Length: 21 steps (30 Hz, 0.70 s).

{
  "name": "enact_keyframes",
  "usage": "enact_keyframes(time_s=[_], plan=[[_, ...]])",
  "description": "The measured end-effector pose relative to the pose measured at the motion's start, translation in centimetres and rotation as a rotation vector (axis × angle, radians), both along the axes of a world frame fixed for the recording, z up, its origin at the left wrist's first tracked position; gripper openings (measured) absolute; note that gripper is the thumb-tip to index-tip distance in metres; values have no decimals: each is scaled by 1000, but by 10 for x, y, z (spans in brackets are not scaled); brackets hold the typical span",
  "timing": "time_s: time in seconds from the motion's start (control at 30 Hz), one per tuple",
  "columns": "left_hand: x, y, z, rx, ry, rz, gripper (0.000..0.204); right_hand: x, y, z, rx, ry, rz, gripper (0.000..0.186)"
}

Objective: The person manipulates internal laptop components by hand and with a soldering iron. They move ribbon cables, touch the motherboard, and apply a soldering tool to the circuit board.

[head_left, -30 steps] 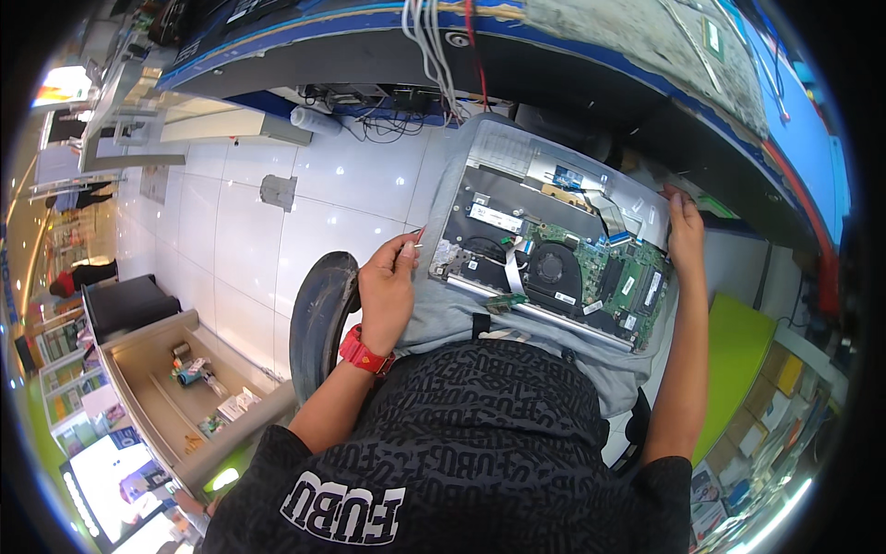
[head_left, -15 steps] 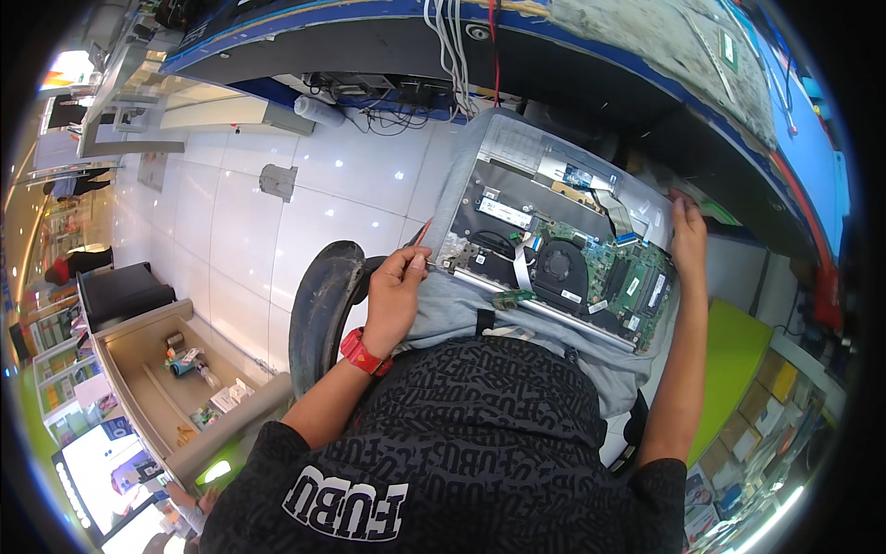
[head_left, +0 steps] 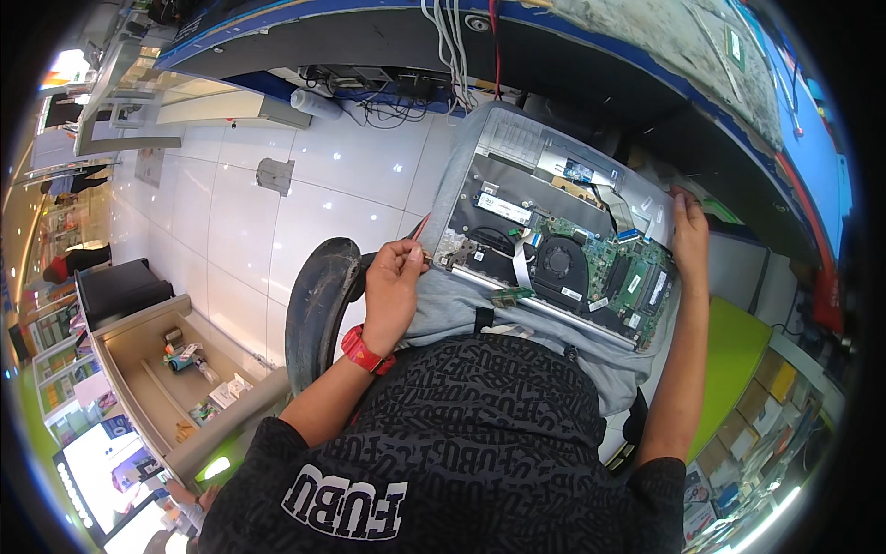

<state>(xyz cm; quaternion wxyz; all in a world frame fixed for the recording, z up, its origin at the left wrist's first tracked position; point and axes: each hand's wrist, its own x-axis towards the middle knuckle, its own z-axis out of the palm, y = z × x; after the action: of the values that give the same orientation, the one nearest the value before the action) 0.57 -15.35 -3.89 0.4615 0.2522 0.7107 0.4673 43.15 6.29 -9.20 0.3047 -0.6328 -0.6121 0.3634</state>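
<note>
An opened laptop base [head_left: 563, 249] rests across my lap, its inside facing up. A round black fan [head_left: 557, 262], a green circuit board [head_left: 631, 282] and a white ribbon cable [head_left: 521, 266] show in it. A small loose green board [head_left: 510, 296] lies at the near edge. My left hand [head_left: 395, 277] is closed in a pinch beside the laptop's near left corner. Between its fingers is a thin red tool [head_left: 424, 225], mostly hidden, whose kind I cannot make out. My right hand [head_left: 688, 231] is closed on the laptop's right edge, thumb on top.
A dark-fronted workbench [head_left: 572, 69] runs along the far side, with white cables [head_left: 449, 46] hanging over it. At left are a black chair arm [head_left: 323, 295] and an open drawer [head_left: 175, 369] holding small items. A white bottle [head_left: 314, 105] lies on the floor. Shelves with boxes [head_left: 766, 397] stand at right.
My left hand has shifted very slightly, its fingers still pinched at the laptop's corner. The view has moved a little; my right hand keeps its hold on the edge.
</note>
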Motion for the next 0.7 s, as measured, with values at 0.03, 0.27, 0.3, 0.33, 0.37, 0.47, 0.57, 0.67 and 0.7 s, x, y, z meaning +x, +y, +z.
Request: enact_keyframes(time_s=[0.03,0.27,0.3,0.33,0.37,0.47,0.57,0.67,0.7], plan=[[0,0,0,4,-9,9,20,0,0,0,-10,16,0,39],[-2,1,4,-14,-1,1,26,-1,0,0,-15,-3,-6,38],[-1,1,5,-14,11,12,28,-1,0,0,-13,-3,-6,38],[1,1,7,-22,24,29,30,-2,0,0,-10,-28,-3,38],[4,1,8,-24,76,24,31,-3,1,0,0,-50,0,38],[11,1,14,-52,213,17,35,-4,1,0,33,-96,11,38],[17,1,19,-92,302,4,36,-3,1,0,37,-137,2,39],[22,-1,20,-108,349,5,37,-5,2,-2,28,-125,-8,39],[24,-1,19,-90,352,13,37,-6,3,-3,33,-101,-5,39]])
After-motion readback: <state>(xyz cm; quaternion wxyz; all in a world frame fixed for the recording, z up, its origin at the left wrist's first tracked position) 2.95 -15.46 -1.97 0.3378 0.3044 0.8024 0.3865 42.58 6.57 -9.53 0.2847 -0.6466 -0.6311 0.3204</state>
